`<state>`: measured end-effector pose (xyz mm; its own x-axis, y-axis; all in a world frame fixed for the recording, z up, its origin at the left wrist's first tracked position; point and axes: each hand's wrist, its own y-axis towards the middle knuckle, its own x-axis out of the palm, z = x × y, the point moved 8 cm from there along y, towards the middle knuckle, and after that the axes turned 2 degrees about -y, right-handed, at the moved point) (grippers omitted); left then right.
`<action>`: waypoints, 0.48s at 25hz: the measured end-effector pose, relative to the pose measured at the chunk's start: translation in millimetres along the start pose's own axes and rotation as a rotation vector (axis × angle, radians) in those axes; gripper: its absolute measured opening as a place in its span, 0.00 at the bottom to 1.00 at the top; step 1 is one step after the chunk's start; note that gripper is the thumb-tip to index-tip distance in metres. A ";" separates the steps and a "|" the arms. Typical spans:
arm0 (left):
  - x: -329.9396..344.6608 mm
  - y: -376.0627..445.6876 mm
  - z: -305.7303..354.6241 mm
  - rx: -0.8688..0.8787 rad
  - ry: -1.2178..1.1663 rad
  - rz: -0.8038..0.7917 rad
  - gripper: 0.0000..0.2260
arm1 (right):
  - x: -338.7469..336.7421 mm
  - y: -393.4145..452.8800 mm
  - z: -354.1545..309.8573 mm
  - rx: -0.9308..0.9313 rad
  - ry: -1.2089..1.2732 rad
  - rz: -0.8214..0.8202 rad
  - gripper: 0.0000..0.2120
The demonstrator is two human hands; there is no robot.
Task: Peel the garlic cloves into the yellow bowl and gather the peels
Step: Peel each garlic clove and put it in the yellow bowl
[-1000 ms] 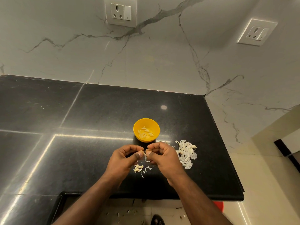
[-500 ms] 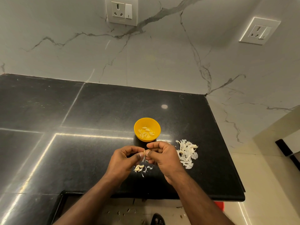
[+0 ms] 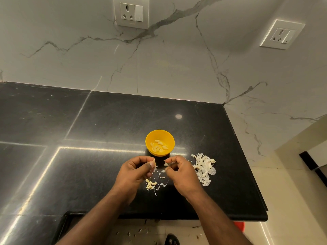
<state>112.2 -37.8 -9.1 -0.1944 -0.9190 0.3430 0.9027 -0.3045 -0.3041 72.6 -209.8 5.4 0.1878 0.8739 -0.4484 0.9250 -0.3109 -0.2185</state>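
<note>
A yellow bowl (image 3: pixel 160 142) stands on the black counter (image 3: pixel 109 124) with several peeled cloves (image 3: pixel 158 146) inside. Just in front of it my left hand (image 3: pixel 135 171) pinches a garlic clove (image 3: pixel 155 164) with a strip of skin hanging from it. My right hand (image 3: pixel 181 174) pinches a small piece of peel (image 3: pixel 166 164) a short way to the right. Below the hands lies a small heap of unpeeled cloves (image 3: pixel 150 185) with loose peel bits (image 3: pixel 161 175). A pile of white peels (image 3: pixel 203 167) lies to the right of my right hand.
The counter's front edge (image 3: pixel 194 217) runs just below my forearms and its right edge is close to the peel pile. A marble wall with two sockets (image 3: pixel 131 12) rises behind. Bits of peel lie on the floor (image 3: pixel 134 232) below.
My hands have drawn apart. The right one has pulled a piece of peel off the clove, which stays in the left.
</note>
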 end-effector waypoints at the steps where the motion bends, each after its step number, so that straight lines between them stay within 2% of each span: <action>1: 0.2 0.9 -1.4 -0.032 -0.045 -0.004 0.04 | -7.1 2.0 1.8 0.002 -0.044 0.034 0.09; 4: 5.5 -0.4 -7.8 -0.168 -0.151 -0.023 0.05 | -27.2 6.9 3.7 -0.020 -0.187 0.106 0.07; 8: 10.6 -1.8 -14.6 -0.270 -0.167 -0.061 0.07 | -31.9 7.5 2.7 -0.020 -0.353 0.067 0.13; 10: 9.8 -0.4 -16.2 -0.281 -0.142 -0.062 0.07 | -30.6 4.3 -6.0 -0.081 -0.334 0.071 0.14; 12: 9.9 -0.3 -15.8 -0.276 -0.102 -0.069 0.07 | -24.7 1.1 -16.8 -0.160 -0.189 0.025 0.12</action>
<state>103.9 -50.7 -19.6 -0.1994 -0.8684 0.4540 0.7476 -0.4343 -0.5024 74.5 -225.4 30.8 0.1597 0.7765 -0.6095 0.9642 -0.2550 -0.0722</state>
